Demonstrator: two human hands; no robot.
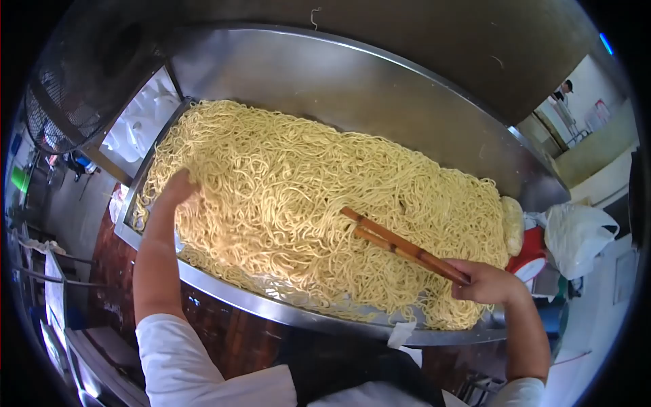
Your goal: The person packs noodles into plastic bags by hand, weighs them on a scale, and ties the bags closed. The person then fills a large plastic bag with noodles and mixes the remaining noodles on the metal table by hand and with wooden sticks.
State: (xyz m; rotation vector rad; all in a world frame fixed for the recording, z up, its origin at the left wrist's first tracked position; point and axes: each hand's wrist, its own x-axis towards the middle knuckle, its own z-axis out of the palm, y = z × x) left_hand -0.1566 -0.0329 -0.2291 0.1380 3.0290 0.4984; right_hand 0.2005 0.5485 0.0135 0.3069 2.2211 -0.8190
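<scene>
A wide heap of yellow noodles (291, 176) fills the long metal tray (230, 288), thinning out along the near edge. My right hand (483, 281) is closed around one end of a pair of thick brown bamboo sticks (407, 251). The far tips of the sticks rest on or in the noodles near the middle. At the tray's left end, my left hand (180, 190) is at the noodles. Its fingers are blurred and partly hidden, so whether they grip any strands cannot be made out.
A tall metal panel (325, 74) rises behind the tray. A fan (54, 112) stands at the far left. To the right are a clear plastic bag (580, 234) and a red scale-like object (529, 254). Another person (565, 88) is far off at the upper right.
</scene>
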